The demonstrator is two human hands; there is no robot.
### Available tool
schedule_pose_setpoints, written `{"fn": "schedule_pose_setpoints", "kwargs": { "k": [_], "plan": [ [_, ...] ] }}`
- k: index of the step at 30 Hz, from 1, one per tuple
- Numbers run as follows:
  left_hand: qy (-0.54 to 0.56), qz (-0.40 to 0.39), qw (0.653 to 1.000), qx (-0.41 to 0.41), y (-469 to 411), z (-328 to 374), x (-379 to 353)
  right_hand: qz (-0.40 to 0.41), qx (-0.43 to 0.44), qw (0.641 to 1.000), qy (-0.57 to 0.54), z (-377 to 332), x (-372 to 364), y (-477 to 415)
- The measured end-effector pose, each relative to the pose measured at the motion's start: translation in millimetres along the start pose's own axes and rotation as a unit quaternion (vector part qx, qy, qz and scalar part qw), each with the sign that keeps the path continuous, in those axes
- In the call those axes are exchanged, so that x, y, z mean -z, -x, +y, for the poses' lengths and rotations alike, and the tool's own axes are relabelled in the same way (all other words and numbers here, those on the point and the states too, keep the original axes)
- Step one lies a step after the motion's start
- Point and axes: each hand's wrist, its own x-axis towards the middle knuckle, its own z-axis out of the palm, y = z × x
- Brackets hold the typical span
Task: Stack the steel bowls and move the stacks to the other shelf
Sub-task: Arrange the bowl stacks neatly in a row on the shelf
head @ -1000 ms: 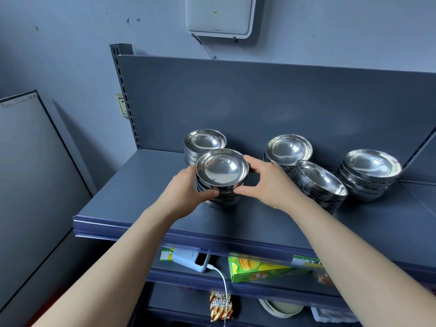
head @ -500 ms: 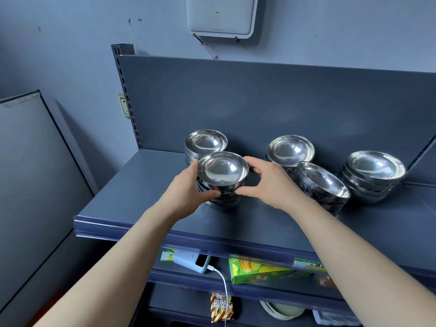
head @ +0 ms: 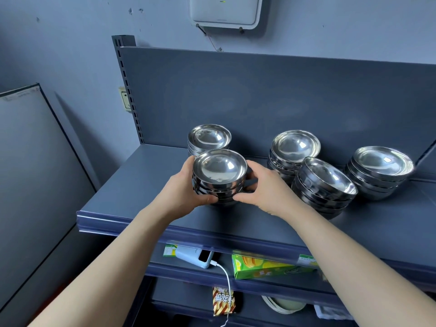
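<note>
We grip the stack of bowls (head: pixel 219 172) from both sides: left hand (head: pixel 182 190) curled round its left wall, right hand (head: pixel 264 188) round its right (thumbs nearest us). It stands upright at the front left of the shelf (head: pixel 132 185), centred between our hands; a leaning stack (head: pixel 325 185) sits near, to its right.

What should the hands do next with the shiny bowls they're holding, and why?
Probably lift the front stack of steel bowls straight up, clear of the top shelf, since the left hand and right hand grip its two sides.
</note>
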Motion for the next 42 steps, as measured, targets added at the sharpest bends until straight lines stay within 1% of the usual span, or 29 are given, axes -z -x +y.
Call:
{"fn": "schedule_pose_setpoints", "kwargs": {
  "k": [7,12,14,16,18,20,24,26,28,32,35,42],
  "plan": [
    [-0.010,-0.020,1.000,0.019,5,-4,27,-0.004,0.006,1.000,0.012,-20,-15,-3],
    [-0.004,-0.039,0.999,0.025,3,-6,42,-0.037,-0.012,0.998,0.050,-24,-4,-3],
    [-0.006,-0.027,0.999,0.029,0,-2,53,-0.031,-0.028,0.997,0.072,-27,8,-3],
    [-0.017,-0.001,1.000,0.016,-8,6,62,-0.013,-0.031,0.997,0.073,-33,24,-8],
    [-0.064,0.028,0.998,-0.007,-23,12,68,0.008,-0.024,0.997,0.073,-37,37,-20],
    [-0.111,0.039,0.993,-0.018,-43,16,73,0.023,-0.019,0.996,0.089,-39,45,-40],
    [-0.188,0.003,0.982,-0.011,-86,13,77,-0.001,-0.013,0.989,0.146,-37,48,-83],
    [-0.200,-0.020,0.980,0.003,-104,9,76,-0.019,-0.021,0.988,0.154,-33,43,-103],
    [-0.196,-0.046,0.979,0.016,-118,3,74,-0.037,-0.032,0.988,0.145,-27,37,-121],
    [-0.167,-0.084,0.982,0.004,-138,-13,70,-0.077,-0.027,0.992,0.095,-14,25,-143],
    [-0.144,-0.093,0.985,0.002,-147,-20,70,-0.078,-0.026,0.994,0.072,-10,24,-153],
    [-0.145,-0.106,0.984,0.000,-156,-19,75,-0.099,-0.029,0.994,0.047,-14,29,-166]
  ]
}}
